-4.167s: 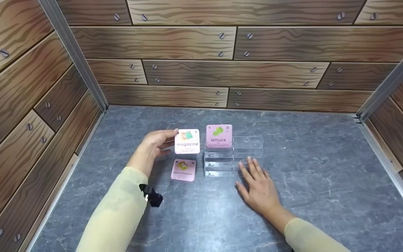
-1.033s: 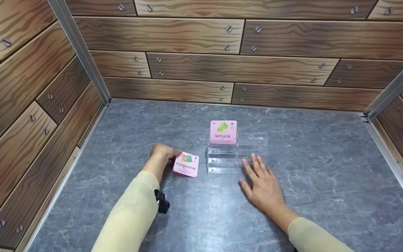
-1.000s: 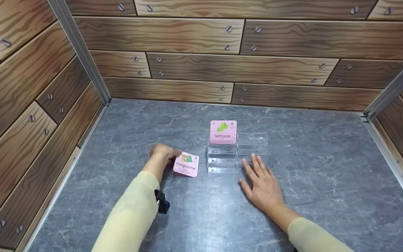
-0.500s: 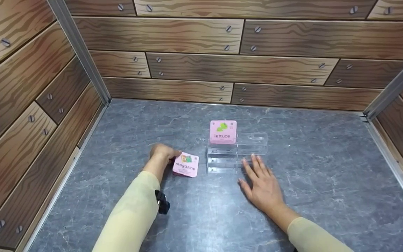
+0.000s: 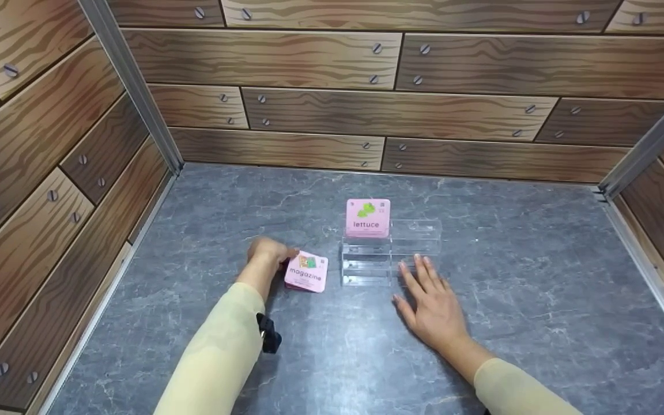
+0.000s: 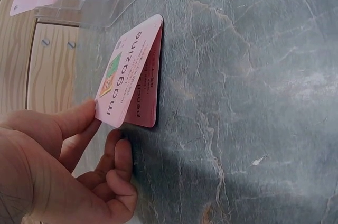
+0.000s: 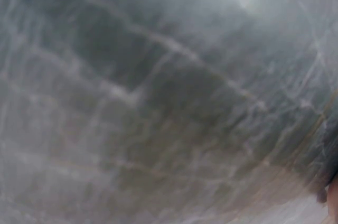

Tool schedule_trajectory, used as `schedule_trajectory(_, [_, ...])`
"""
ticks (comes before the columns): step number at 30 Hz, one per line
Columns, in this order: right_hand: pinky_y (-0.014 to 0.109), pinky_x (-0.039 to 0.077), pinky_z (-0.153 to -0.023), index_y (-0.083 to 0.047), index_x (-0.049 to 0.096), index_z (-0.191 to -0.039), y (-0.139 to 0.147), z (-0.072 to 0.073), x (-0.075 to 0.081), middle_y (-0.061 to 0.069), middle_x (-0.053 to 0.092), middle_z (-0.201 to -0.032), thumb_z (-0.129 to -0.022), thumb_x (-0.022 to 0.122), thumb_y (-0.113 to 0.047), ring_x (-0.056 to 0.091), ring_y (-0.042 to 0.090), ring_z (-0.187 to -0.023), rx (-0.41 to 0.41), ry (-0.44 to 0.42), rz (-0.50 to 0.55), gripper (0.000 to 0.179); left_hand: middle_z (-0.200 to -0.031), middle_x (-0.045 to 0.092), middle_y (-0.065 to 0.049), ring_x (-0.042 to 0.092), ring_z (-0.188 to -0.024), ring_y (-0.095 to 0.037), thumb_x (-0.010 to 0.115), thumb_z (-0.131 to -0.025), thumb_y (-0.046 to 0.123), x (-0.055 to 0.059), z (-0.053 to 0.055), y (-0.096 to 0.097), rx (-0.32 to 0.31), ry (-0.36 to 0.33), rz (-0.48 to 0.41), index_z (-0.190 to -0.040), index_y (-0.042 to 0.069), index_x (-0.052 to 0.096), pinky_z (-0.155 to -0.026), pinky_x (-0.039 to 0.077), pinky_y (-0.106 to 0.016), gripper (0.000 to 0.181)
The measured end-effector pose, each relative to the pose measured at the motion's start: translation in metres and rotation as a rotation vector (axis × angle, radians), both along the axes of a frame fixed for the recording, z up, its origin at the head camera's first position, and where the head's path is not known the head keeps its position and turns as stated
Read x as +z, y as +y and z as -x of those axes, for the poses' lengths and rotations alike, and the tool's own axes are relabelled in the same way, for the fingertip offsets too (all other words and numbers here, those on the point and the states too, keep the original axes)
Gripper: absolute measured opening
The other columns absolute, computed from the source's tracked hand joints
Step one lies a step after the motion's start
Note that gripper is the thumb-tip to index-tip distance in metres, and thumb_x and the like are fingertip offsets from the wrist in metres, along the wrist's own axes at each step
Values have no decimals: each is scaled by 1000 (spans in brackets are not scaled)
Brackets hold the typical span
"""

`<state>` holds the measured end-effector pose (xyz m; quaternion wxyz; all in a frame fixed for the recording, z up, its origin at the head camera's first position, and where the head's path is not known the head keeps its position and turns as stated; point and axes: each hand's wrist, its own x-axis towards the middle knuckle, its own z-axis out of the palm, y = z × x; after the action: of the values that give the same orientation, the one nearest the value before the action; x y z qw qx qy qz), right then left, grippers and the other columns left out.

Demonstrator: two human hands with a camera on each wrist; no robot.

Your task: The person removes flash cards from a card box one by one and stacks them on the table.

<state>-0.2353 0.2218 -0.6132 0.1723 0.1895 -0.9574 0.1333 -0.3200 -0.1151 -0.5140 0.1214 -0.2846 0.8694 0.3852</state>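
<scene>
My left hand [image 5: 267, 250] pinches the edge of a pink "magazine" flash card [image 5: 307, 271] between thumb and finger. In the left wrist view that card is tilted over a "pencil" card [image 6: 146, 89], which lies on the tabletop and is mostly covered by it. To the right, a "lettuce" flash card [image 5: 368, 218] stands upright in the back left of a clear stepped card holder [image 5: 416, 236]. My right hand [image 5: 437, 311] lies palm down with fingers spread, its fingertips beside the holder's front right; whether they touch it I cannot tell.
The grey marbled tabletop [image 5: 516, 276] is bounded by wood-patterned panels at the back [image 5: 332, 109], the left [image 5: 38, 190] and the right. Metal strips run along their corners. The right wrist view holds mostly blurred tabletop.
Since the oldest frame, my left hand has brought the "magazine" card nearer and down over the pencil card, which lay uncovered then. Over the last second hardly anything has moved.
</scene>
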Motion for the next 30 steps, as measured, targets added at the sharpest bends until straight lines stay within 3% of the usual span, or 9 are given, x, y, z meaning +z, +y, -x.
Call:
schedule_trajectory(4, [66, 38, -115, -13, 47, -160, 0, 0, 0, 21, 35, -168, -103, 65, -42, 31, 39, -156, -5, -9, -3, 67, -95, 71, -10, 58, -77, -19, 88, -88, 27, 0, 0, 0, -6, -2, 3, -111, -7, 73, -78, 55, -29, 43])
schedule_trajectory(11, [65, 37, -116, -13, 47, -160, 0, 0, 1, 21, 35, -167, -103, 65, -42, 32, 41, -155, -5, -6, -16, 67, -97, 71, -14, 65, -83, -23, 89, -87, 22, -2, 1, 0, 24, 28, -21, -111, -9, 72, -82, 57, -32, 42])
schedule_trajectory(19, [65, 36, -116, -13, 47, -161, 0, 1, 1, 21, 35, -168, -103, 65, -41, 32, 41, -155, -4, 1, -13, 67, -78, 64, -7, 63, -73, -20, 90, -86, 20, -2, 1, -1, 32, 43, -23, -108, -8, 73, -75, 56, -30, 39])
schedule_trajectory(27, [65, 38, -115, -11, 48, -160, 0, 0, 0, 22, 35, -167, -102, 67, -40, 33, 42, -154, 2, 14, -5, 67, -95, 74, -14, 69, -80, -23, 89, -88, 25, 1, 0, -3, 39, 43, -54, -112, -8, 73, -72, 56, -30, 44])
schedule_trajectory(30, [66, 39, -113, -11, 48, -160, 0, -1, 0, 22, 36, -167, -102, 68, -40, 33, 41, -155, 2, 11, 1, 67, -105, 76, -17, 69, -86, -24, 88, -89, 30, 3, 0, -5, 44, 27, -64, -119, -9, 71, -77, 56, -33, 52])
